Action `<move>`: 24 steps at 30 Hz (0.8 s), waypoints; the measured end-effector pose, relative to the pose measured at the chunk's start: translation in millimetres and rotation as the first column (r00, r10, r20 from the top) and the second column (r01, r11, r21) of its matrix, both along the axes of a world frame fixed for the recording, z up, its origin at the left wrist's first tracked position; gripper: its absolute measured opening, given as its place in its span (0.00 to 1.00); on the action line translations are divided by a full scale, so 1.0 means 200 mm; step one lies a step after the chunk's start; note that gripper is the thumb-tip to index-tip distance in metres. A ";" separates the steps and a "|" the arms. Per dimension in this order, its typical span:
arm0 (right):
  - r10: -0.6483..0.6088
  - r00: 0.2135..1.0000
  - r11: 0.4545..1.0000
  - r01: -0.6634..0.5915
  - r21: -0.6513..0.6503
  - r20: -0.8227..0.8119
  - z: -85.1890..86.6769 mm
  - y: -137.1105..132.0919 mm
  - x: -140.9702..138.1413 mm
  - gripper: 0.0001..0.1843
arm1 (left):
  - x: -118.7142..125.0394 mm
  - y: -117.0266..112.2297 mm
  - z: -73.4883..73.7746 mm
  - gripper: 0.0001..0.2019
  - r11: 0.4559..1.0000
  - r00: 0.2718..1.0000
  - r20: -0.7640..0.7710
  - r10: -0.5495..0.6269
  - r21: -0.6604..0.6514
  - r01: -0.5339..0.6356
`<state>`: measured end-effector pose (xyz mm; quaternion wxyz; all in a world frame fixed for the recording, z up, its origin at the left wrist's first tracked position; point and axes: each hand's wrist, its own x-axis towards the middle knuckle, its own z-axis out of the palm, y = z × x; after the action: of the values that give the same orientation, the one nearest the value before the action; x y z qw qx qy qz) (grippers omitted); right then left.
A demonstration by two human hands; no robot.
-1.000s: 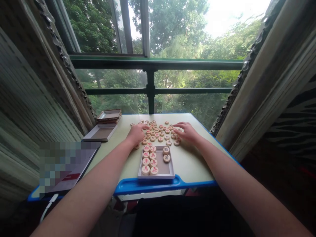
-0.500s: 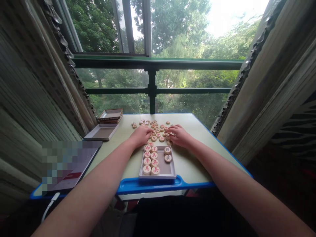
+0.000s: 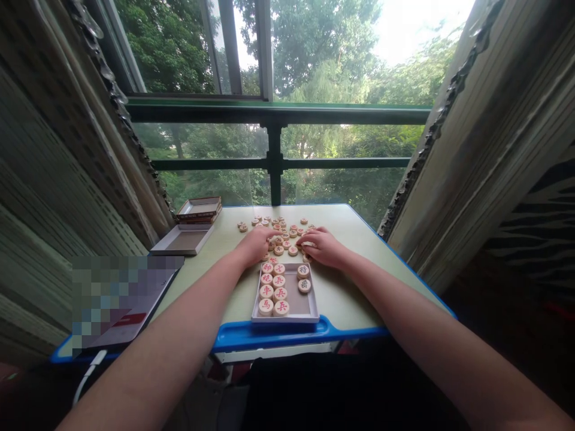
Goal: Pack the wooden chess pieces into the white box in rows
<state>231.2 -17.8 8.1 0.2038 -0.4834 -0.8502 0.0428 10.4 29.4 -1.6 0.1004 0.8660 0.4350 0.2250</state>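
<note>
Round wooden Chinese chess pieces (image 3: pixel 279 250) with red or dark characters lie scattered on the table between my two hands. My left hand (image 3: pixel 257 245) rests at the left side of the group, index finger stretched over the pieces; its thumb is mostly hidden. From the other side my right hand (image 3: pixel 324 246) reaches in, fingers apart, fingertips at pieces and partly covering them. Nearer me is a shallow white box (image 3: pixel 294 311). Red-lettered pieces (image 3: pixel 278 281) fill two columns at its left, and two dark-lettered pieces (image 3: pixel 304 286) sit at its upper right.
At the table's left stand a white box lid or tray (image 3: pixel 182 239) and a brown-edged box (image 3: pixel 200 208). A tablet-like device (image 3: pixel 135 323) with a white cable (image 3: pixel 90 374) lies nearer, partly blurred. The table (image 3: pixel 345 299) has a blue edge and meets a railed window.
My left index finger has stretched further over the pieces. My right fingertips have shifted slightly left and closer to me, over a piece. The boxed pieces keep their arrangement; the view has shifted slightly.
</note>
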 end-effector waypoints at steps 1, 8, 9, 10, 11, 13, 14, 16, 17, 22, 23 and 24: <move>-0.012 1.000 1.000 0.012 -0.004 0.004 0.00 0.00 0.00 0.13 | 0.00 0.00 0.00 0.27 1.000 1.000 -0.004 -0.006 -0.013 0.006; -0.027 0.999 0.999 0.027 0.019 -0.017 -0.01 -0.01 0.00 0.12 | 0.01 -0.01 0.00 0.22 0.996 1.000 0.012 0.012 -0.085 -0.010; -0.033 0.999 0.999 0.034 0.035 -0.033 0.00 -0.01 0.00 0.12 | 0.01 -0.01 0.00 0.22 0.995 0.999 0.031 0.022 -0.102 -0.019; -0.042 0.998 0.998 0.045 0.046 -0.048 0.00 -0.02 0.00 0.11 | 0.01 -0.02 0.00 0.21 0.993 0.998 0.057 0.033 -0.116 -0.026; -0.047 0.997 0.998 0.050 0.046 -0.057 0.00 -0.02 0.01 0.11 | 0.01 -0.03 0.01 0.21 0.992 0.996 0.082 0.039 -0.123 -0.029; -0.036 0.998 0.999 0.037 0.015 -0.052 0.01 -0.03 0.01 0.13 | 0.00 -0.04 0.02 0.18 0.994 0.994 0.108 0.035 -0.106 -0.023; -0.019 0.999 1.000 0.018 -0.007 -0.041 0.01 -0.03 0.01 0.13 | 0.00 -0.04 0.03 0.16 0.996 0.995 0.099 0.018 -0.083 -0.010; 0.009 1.000 1.000 -0.010 -0.028 -0.027 0.01 -0.03 0.01 0.13 | -0.01 -0.04 0.03 0.14 0.999 0.998 0.053 -0.037 -0.033 0.039; 0.007 1.000 1.000 -0.008 -0.020 -0.028 0.01 -0.03 0.01 0.12 | -0.02 -0.04 0.03 0.13 0.998 0.997 0.031 -0.066 -0.014 0.067; -0.029 0.999 0.999 0.030 0.032 -0.032 0.00 -0.01 0.01 0.11 | -0.02 -0.05 0.04 0.13 0.996 0.996 0.006 -0.086 0.013 0.086; -0.024 0.999 0.999 0.025 0.024 -0.024 -0.01 -0.01 0.00 0.12 | -0.02 -0.05 0.04 0.14 0.996 0.996 -0.004 -0.084 0.008 0.084; -0.023 1.000 1.000 0.024 0.013 -0.016 -0.01 -0.01 0.00 0.12 | -0.02 -0.05 0.05 0.14 0.997 0.996 -0.021 -0.082 -0.001 0.082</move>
<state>231.2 -19.6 6.0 0.2143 -0.4916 -0.8431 0.0385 5.7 18.5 8.4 0.1052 0.8856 0.4000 0.2116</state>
